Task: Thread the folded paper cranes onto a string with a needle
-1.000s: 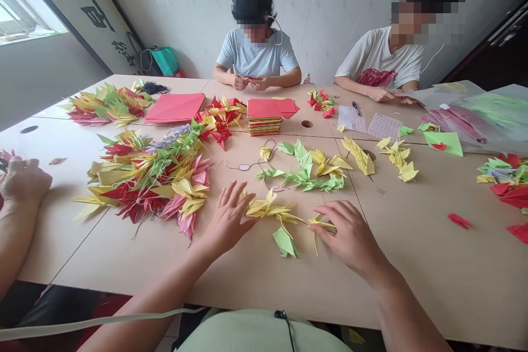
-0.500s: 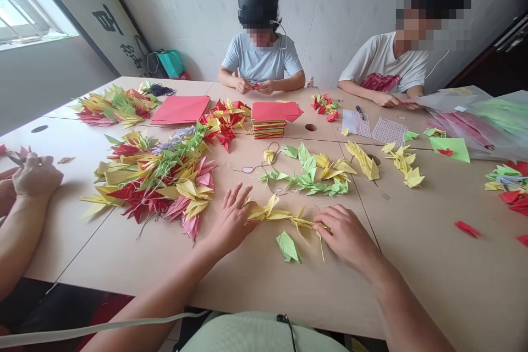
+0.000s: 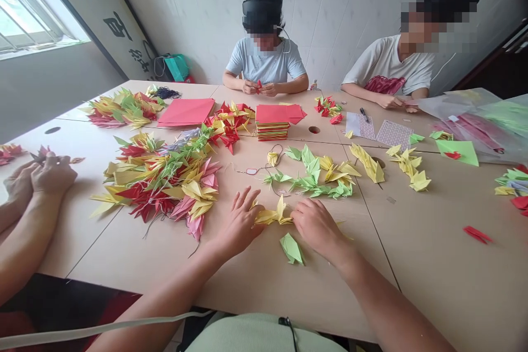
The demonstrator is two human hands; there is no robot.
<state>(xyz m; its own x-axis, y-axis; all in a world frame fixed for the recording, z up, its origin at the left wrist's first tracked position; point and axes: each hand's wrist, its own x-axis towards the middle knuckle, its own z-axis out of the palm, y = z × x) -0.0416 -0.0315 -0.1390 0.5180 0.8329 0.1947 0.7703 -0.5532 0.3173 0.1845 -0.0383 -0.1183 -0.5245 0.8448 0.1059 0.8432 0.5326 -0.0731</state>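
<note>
A short row of yellow folded paper cranes (image 3: 272, 216) lies on the table between my hands. My left hand (image 3: 241, 225) has its thumb and index finger about the row's left end, while its other fingers stretch out. Curled fingers of my right hand (image 3: 315, 228) pinch the right end, hiding that part. Just below the row rests a green folded paper piece (image 3: 292, 248). Beyond my hands are a curved string of green paper cranes (image 3: 313, 181) and a small yellow bundle (image 3: 272, 158) with dark thread.
Left of my hands spreads a big heap of colourful paper cranes (image 3: 165, 176). Behind stand a stack of paper squares (image 3: 272, 122) and red sheets (image 3: 185, 111). More yellow cranes (image 3: 367, 163) lie right. Two people sit opposite; another person's hands (image 3: 51, 173) work at far left.
My right hand has moved left along the yellow cranes, closer to my left hand, and now covers their right part. The whole view has shifted slightly.
</note>
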